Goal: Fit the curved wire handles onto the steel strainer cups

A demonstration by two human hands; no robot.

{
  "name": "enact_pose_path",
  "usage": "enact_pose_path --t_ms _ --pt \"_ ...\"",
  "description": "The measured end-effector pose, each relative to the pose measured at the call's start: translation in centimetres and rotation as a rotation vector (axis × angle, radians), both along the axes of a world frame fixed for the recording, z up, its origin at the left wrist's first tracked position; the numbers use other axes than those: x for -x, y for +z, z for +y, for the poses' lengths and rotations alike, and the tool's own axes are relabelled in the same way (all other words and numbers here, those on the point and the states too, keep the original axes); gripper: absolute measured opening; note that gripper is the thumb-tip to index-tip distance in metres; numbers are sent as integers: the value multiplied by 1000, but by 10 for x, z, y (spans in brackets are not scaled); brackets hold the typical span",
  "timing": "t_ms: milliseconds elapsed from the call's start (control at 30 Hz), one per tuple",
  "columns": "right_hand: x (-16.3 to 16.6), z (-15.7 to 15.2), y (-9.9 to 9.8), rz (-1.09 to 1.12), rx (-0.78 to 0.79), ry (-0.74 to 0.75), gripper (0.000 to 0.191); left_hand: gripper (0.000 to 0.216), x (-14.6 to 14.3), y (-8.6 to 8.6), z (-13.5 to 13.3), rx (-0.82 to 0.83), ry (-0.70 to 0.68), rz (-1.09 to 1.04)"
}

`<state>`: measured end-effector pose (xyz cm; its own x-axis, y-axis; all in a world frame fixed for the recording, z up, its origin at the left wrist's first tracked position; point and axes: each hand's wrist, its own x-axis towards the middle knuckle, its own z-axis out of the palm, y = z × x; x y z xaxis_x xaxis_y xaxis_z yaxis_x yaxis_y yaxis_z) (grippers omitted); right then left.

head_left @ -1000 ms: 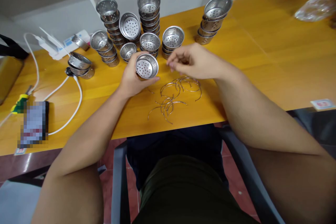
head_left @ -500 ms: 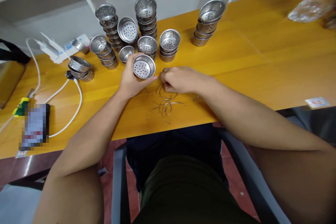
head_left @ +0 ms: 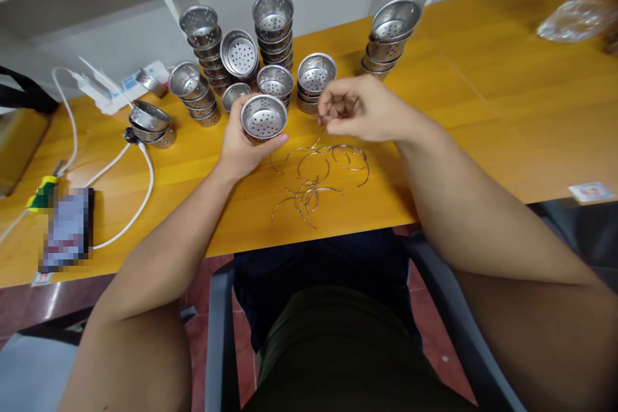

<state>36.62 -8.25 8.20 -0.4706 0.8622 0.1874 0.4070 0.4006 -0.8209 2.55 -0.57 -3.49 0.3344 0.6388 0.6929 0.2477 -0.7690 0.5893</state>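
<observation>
While the left hand (head_left: pixel 239 145) is clamped around one perforated steel cup (head_left: pixel 263 117), the right hand (head_left: pixel 360 109) hovers just right of it with fingers curled together; whether they pinch a wire I cannot tell. Under them lies a tangle of wire hoops (head_left: pixel 313 177), too mixed to count, close to the near edge of the counter (head_left: pixel 483 109). Seven cup stacks (head_left: pixel 273 22) stand farther back. To the right is open wood.

Bright even indoor light, soft shadows, glare on steel cups (head_left: pixel 263 117), wide-angle edge warp, slight blur.
</observation>
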Motion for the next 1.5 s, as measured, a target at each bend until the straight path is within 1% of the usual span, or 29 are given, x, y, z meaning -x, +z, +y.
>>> enact_pose_path --t_ms 133,233,300,367,500,633,700,900,1000,1100,1200,1267,1400,1433,1500 --pt "1 6 -4 99 -25 -26 32 106 -1 -1 0 20 -36 -22" --pt "-1 11 -10 107 -54 -78 31 104 -3 0 -2 45 -47 -45" --pt "-1 13 -14 80 -51 -133 34 103 -3 0 -3 59 -43 -39" --pt "2 13 -18 44 -42 -199 43 104 -2 0 -3 54 -41 -29" --pt "16 10 -22 0 -37 -316 67 104 0 -1 -1 44 -51 -30" --pt "29 4 -20 -57 -54 -357 87 106 -1 -1 0 43 -55 -36" --pt "31 3 -20 -62 -55 -354 92 110 -3 1 -1 46 -49 -30" --pt "28 6 -18 -28 -41 -356 88 104 -7 6 -5 38 -37 -45" --pt "29 5 -15 -17 -20 -374 81 107 -7 7 -6 37 -31 -27" --pt "30 4 -12 15 -27 -340 75 109 -5 10 -9 26 -36 -8" --pt "30 4 -13 37 -51 -298 78 106 -4 16 -14 3 -37 9" --pt "29 4 -14 20 -50 -307 80 103 -4 18 -18 7 -24 19" --pt "28 5 -20 -10 -89 -301 71 108 -7 15 -20 43 11 26" --pt "28 5 -22 -6 -108 -288 68 111 -8 12 -19 41 3 18" --pt "28 7 -27 12 -136 -277 64 113 -8 8 -16 26 -55 -9"
